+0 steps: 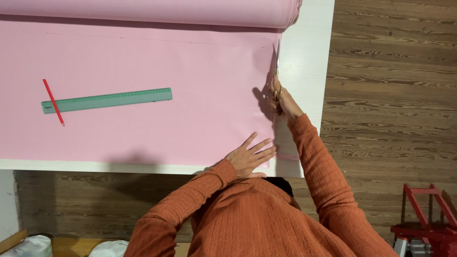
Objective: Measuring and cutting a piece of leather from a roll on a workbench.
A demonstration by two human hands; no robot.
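The pink cloth (143,123) lies flat and smooth on the white worktop (307,57). The right hand (282,101) grips scissors (276,59) at its edge. The left hand (248,157) presses flat, fingers spread.

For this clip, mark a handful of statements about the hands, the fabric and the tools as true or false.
1. The right hand holds scissors at the right edge of the pink fabric. True.
2. The left hand lies flat on the fabric near the table's front edge. True.
3. The red pencil is in the left hand. False: it lies across the left end of the green ruler.
4. The fabric roll lies at the near edge of the white table. False: it lies along the far edge.
5. The ruler rests on the wooden floor. False: it rests on the fabric.
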